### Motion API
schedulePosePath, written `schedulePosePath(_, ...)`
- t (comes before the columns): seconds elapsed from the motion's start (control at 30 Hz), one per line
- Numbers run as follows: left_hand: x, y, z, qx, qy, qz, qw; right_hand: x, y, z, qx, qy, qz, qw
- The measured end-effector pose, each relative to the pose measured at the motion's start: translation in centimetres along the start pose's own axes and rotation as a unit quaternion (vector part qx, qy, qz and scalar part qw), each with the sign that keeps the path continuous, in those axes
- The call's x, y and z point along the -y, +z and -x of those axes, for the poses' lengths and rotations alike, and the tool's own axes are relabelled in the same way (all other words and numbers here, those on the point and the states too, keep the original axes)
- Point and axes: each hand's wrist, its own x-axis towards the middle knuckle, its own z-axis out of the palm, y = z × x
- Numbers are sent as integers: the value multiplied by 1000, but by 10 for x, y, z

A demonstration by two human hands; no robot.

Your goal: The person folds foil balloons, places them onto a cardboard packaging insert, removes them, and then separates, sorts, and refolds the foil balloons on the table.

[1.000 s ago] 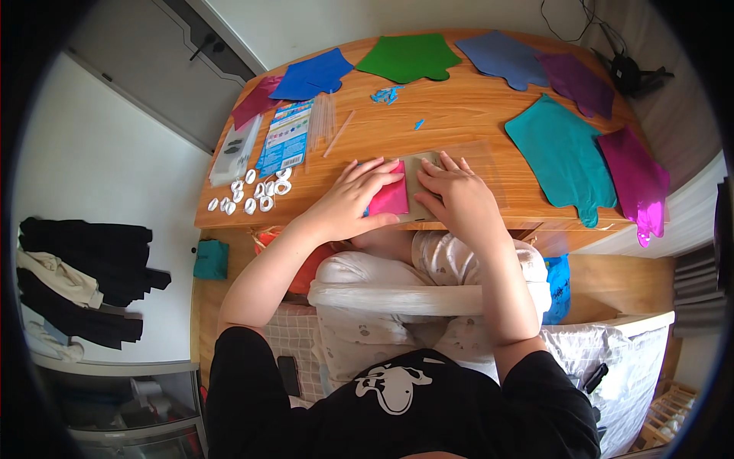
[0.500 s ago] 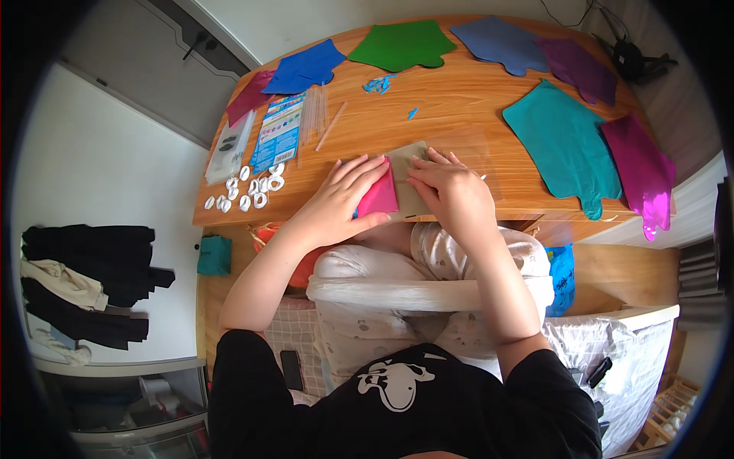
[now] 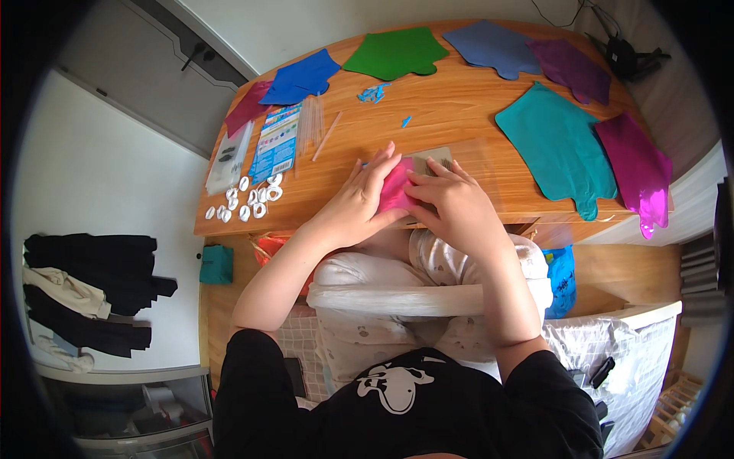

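Observation:
A folded pink foil balloon lies between my two hands, over a grey-beige card near the table's front edge. My left hand grips its left side, fingers stretched along the foil and thumb at the near edge. From the right, my right hand pinches the balloon's right edge with thumb and fingertips, its other fingers bent over the card. My hands hide much of the card and part of the foil. A clear plastic sleeve shows beside my right hand.
Flat foil balloons ring the table, among them green, blue, teal and magenta. At left lie white ribbon rolls, a blue printed card and clear straws. Small blue pieces sit farther back.
My right hand has come left from the card onto the pink balloon's edge. My left hand has tilted up and shifted slightly right, bringing both hands together at the foil.

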Motion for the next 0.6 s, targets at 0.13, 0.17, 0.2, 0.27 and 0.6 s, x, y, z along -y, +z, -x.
schedulePosePath(0.13, 8, 4, -10, -8, 24, 97, 995, -2, -2, 1, 16, -1, -7, 1000)
schedulePosePath(0.17, 18, 1, -9, 0, 13, 194, 981, -2, -2, 1, 15, -5, -10, 1000)
schedulePosePath(0.2, 27, -2, -7, 7, 1, 289, 957, -2, -1, 1, 17, -6, -12, 1000)
schedulePosePath(0.27, 29, -2, -6, 14, -9, 382, 924, -3, 1, 1, 16, -7, -17, 1000)
schedulePosePath(0.6, 15, -6, 24, -46, -52, -66, 995, -6, -2, 1, 26, -9, -12, 1000)
